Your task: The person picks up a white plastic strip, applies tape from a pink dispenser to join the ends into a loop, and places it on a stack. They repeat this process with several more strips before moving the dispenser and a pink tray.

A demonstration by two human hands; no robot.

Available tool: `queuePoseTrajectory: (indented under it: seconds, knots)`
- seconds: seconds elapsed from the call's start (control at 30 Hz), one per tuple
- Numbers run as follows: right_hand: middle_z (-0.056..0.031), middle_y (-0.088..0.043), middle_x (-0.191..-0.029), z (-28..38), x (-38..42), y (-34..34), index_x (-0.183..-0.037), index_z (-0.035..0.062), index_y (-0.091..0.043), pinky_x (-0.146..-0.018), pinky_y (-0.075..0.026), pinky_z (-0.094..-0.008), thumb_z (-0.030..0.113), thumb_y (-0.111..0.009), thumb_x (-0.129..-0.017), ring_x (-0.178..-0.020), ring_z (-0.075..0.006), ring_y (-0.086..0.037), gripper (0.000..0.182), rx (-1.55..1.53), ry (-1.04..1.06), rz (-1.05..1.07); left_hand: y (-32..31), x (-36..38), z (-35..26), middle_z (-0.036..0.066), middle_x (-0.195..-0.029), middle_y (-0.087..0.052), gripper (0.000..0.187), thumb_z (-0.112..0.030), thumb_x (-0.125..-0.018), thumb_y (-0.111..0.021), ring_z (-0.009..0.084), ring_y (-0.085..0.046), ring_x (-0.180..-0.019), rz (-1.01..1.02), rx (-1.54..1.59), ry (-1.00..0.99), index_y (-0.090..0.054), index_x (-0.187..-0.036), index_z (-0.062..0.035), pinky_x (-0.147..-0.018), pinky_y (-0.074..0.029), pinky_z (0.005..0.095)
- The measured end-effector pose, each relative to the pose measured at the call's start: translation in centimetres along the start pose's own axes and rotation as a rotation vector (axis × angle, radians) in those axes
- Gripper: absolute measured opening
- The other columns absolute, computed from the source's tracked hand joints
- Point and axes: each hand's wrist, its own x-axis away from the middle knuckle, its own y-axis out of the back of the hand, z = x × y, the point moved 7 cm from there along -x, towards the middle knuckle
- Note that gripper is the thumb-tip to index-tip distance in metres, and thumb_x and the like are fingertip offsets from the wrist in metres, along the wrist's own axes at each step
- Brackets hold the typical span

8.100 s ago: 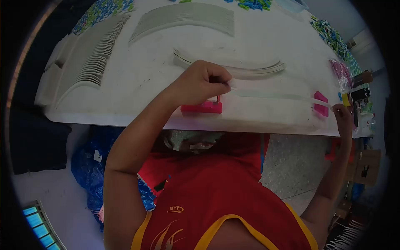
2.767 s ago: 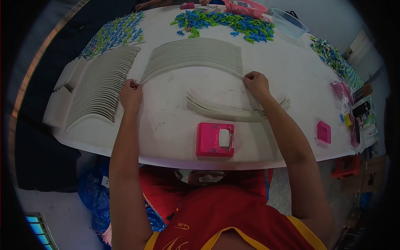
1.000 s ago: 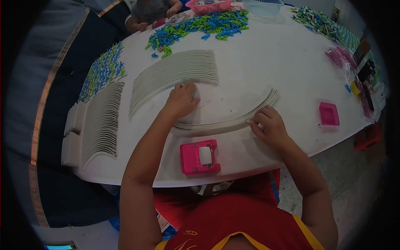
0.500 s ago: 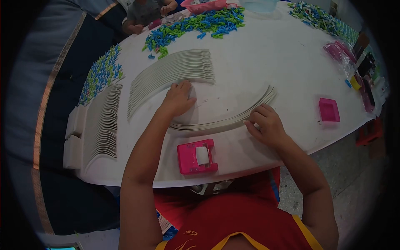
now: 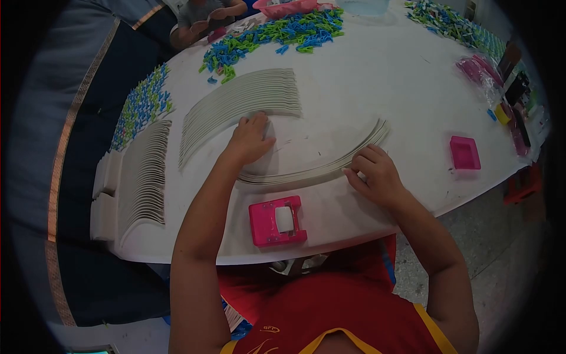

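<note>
My left hand (image 5: 252,139) rests with fingers extended and thumb apart at the near edge of a fanned row of curved off-white strips (image 5: 244,94). A smaller bundle of long curved strips (image 5: 295,178) bows across the table in front of me. My right hand (image 5: 375,176) has its fingers curled at that bundle's right part, thumb and fingertips against the strips. The bundle's left end lies close to my left forearm. Nearer to me stands a pink tape dispenser (image 5: 264,223) with a white roll.
Blue and green clips (image 5: 295,32) are heaped at the back, with more at the left and far right. Stacked curved strips (image 5: 144,177) line the left edge. A small pink tray (image 5: 465,153) and bagged items (image 5: 480,74) are at right. Another person (image 5: 206,17) sits opposite.
My hands and the strips stay almost in place. The person opposite has raised their hands. The view has shifted slightly.
</note>
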Motion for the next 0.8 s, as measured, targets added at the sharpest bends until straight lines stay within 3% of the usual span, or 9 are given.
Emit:
queuePoseTrajectory:
  seconds: [0.17, 0.23, 0.4, 0.47, 0.6, 0.67, 0.7, 0.77, 0.8]
  knots:
    - [-0.0081, -0.062, -0.086, -0.1, -0.1, -0.3, -0.078, 0.0067, -0.059, -0.077, -0.05, -0.0403, 0.008, -0.077, -0.076, -0.085, -0.0291, -0.06, 0.018, 0.042, 0.008, 0.014, -0.2, 0.0, 0.2, 0.016, -0.147, -0.05, 0.065, -0.032, -0.087, -0.07, 0.0414, -0.047, -0.129, -0.061, -0.038, -0.039, -0.048, -0.141, -0.0016, -0.111, -0.042, 0.0464]
    - [-0.0064, -0.064, -0.101, 0.0, -0.1, -0.5, -0.088, 0.008, -0.062, -0.091, -0.047, -0.0431, 0.01, -0.077, -0.077, -0.1, -0.0291, -0.059, 0.019, 0.1, -0.009, 0.046, 0.2, 0.5, -0.3, 0.016, -0.143, -0.054, 0.062, -0.03, -0.088, -0.07, 0.0403, -0.047, -0.129, -0.045, -0.027, -0.029, -0.05, -0.139, -0.0009, -0.11, -0.042, 0.0463]
    - [-0.0055, -0.063, -0.122, 0.1, 0.1, -1.4, -0.109, 0.0089, -0.065, -0.104, -0.039, -0.0458, 0.013, -0.078, -0.078, -0.118, -0.0298, -0.054, 0.034, 0.128, -0.009, 0.149, 1.3, 4.2, 0.4, 0.018, -0.128, -0.062, 0.048, -0.024, -0.092, -0.071, 0.0359, -0.057, -0.118, -0.142, 0.092, -0.078, -0.058, -0.131, 0.0003, -0.104, -0.046, 0.0428]
    - [-0.006, -0.062, -0.127, 0.4, 0.2, -1.7, -0.115, 0.009, -0.065, -0.105, -0.038, -0.0457, 0.013, -0.078, -0.078, -0.122, -0.0301, -0.053, 0.04, 0.143, 0.018, 0.177, 2.7, 7.3, 1.9, 0.017, -0.122, -0.065, 0.039, -0.023, -0.093, -0.07, 0.0308, -0.062, -0.106, -0.228, 0.379, 0.087, -0.064, -0.125, -0.0007, -0.098, -0.049, 0.0396]
    - [-0.0066, -0.06, -0.133, 0.9, 0.0, -2.2, -0.124, 0.009, -0.062, -0.106, -0.037, -0.0458, 0.014, -0.078, -0.081, -0.126, -0.0293, -0.052, 0.046, 0.194, 0.075, 0.221, 2.2, 15.2, 4.9, 0.015, -0.122, -0.065, 0.035, -0.023, -0.095, -0.07, 0.0255, -0.065, -0.098, -0.422, 0.701, 0.154, -0.067, -0.123, -0.0017, -0.093, -0.051, 0.0376]
    - [-0.0064, -0.06, -0.134, 1.1, 0.0, -2.5, -0.124, 0.0089, -0.062, -0.107, -0.036, -0.0461, 0.014, -0.077, -0.082, -0.127, -0.0286, -0.052, 0.046, 0.199, 0.085, 0.237, 1.2, 19.5, 3.5, 0.014, -0.127, -0.063, 0.053, -0.027, -0.088, -0.076, 0.0264, -0.062, -0.11, -0.323, 0.857, 0.085, -0.06, -0.132, -0.0018, -0.098, -0.049, 0.0403]
    - [-0.0067, -0.06, -0.134, 1.2, -0.2, -2.6, -0.126, 0.0088, -0.061, -0.107, -0.036, -0.0466, 0.014, -0.077, -0.082, -0.127, -0.028, -0.052, 0.046, 0.194, 0.087, 0.242, 0.5, 21.2, 2.7, 0.014, -0.127, -0.063, 0.053, -0.027, -0.088, -0.076, 0.0264, -0.062, -0.11, -0.325, 0.863, 0.088, -0.06, -0.132, -0.0018, -0.098, -0.049, 0.0403]
    - [-0.0069, -0.06, -0.134, 1.1, -0.3, -3.0, -0.127, 0.0088, -0.061, -0.107, -0.036, -0.0471, 0.013, -0.076, -0.083, -0.128, -0.0275, -0.053, 0.046, 0.192, 0.089, 0.262, -0.6, 23.8, -0.6, 0.017, -0.133, -0.059, 0.085, -0.033, -0.073, -0.089, 0.0326, -0.057, -0.121, -0.33, 0.692, -0.087, -0.05, -0.142, -0.0022, -0.104, -0.045, 0.0436]
    - [-0.0078, -0.061, -0.133, 1.0, -0.3, -3.3, -0.126, 0.0079, -0.062, -0.108, -0.036, -0.0464, 0.01, -0.074, -0.084, -0.126, -0.0283, -0.053, 0.043, 0.176, 0.077, 0.274, -1.2, 24.2, -1.4, 0.017, -0.133, -0.059, 0.085, -0.033, -0.073, -0.089, 0.0326, -0.057, -0.121, -0.33, 0.707, -0.078, -0.05, -0.142, -0.0022, -0.104, -0.045, 0.0436]
